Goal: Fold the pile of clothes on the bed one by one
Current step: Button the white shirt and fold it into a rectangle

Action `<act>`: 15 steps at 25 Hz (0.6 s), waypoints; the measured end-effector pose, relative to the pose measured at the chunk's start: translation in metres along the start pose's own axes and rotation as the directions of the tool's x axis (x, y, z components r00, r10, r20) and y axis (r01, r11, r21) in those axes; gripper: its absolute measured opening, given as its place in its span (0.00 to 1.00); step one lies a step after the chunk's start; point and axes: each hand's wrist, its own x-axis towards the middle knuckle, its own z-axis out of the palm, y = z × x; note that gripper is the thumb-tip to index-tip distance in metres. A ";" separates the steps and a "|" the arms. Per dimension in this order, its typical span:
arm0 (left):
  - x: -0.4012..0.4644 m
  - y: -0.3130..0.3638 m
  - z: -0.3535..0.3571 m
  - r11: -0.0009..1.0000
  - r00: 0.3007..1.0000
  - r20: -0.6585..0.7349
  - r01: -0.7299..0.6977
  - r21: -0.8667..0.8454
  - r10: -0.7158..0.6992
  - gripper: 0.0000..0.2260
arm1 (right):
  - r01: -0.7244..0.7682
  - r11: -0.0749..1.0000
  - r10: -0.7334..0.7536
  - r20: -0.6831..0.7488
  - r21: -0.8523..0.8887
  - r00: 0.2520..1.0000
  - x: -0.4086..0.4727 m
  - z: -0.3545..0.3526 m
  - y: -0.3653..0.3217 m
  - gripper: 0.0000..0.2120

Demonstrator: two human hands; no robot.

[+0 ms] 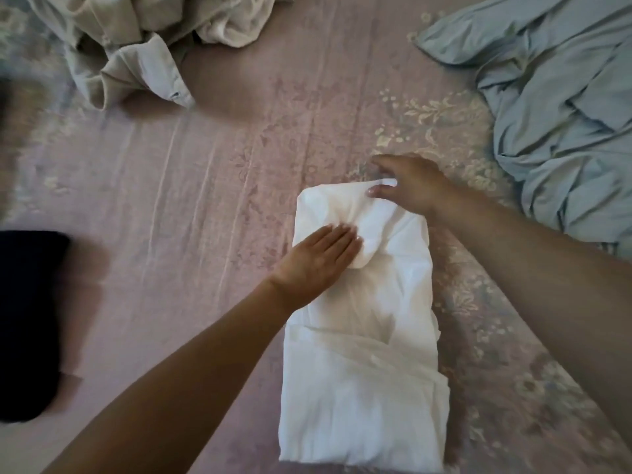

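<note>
A white garment (362, 354) lies folded into a long narrow strip on the pink floral bed sheet (191, 186), running from the near edge toward the middle. My left hand (321, 258) lies flat on its upper left part, fingers straight and pressing the cloth down. My right hand (410, 186) is at the garment's far right corner and pinches a bit of white cloth between thumb and fingers.
A rumpled beige and white pile of clothes (143, 39) sits at the far left. A crumpled light blue garment (561, 107) spreads over the right side. A dark folded garment (27, 323) lies at the left edge.
</note>
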 end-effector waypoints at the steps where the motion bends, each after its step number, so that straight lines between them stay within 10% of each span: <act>1: -0.004 0.004 0.003 0.999 0.999 0.037 0.033 0.003 -0.033 0.19 | -0.030 0.999 0.027 0.073 0.043 0.997 0.004 -0.005 -0.006 0.28; 6: 0.009 0.034 -0.027 0.945 0.913 0.308 0.312 -0.102 -0.268 0.28 | 0.030 0.996 -0.006 0.254 -0.090 0.967 0.009 -0.007 -0.019 0.12; 9: 0.035 0.005 -0.054 0.832 0.864 0.025 0.493 -0.255 -0.504 0.22 | 0.139 0.988 -0.130 0.130 -0.063 0.983 -0.007 -0.009 -0.016 0.08; 11: 0.043 -0.025 -0.061 0.790 0.822 0.184 0.568 -0.230 -0.538 0.38 | 0.218 0.972 -0.216 0.032 -0.088 0.976 -0.026 -0.005 -0.012 0.09; 13: 0.046 -0.039 -0.063 0.871 0.843 0.332 0.479 -0.108 -0.423 0.48 | 0.366 0.919 -0.383 -0.104 -0.147 0.918 -0.050 0.009 -0.006 0.10; 15: 0.040 -0.034 -0.066 0.964 0.951 0.161 0.257 0.063 -0.264 0.33 | 0.533 0.802 -0.587 -0.186 -0.270 0.788 -0.072 0.032 0.002 0.12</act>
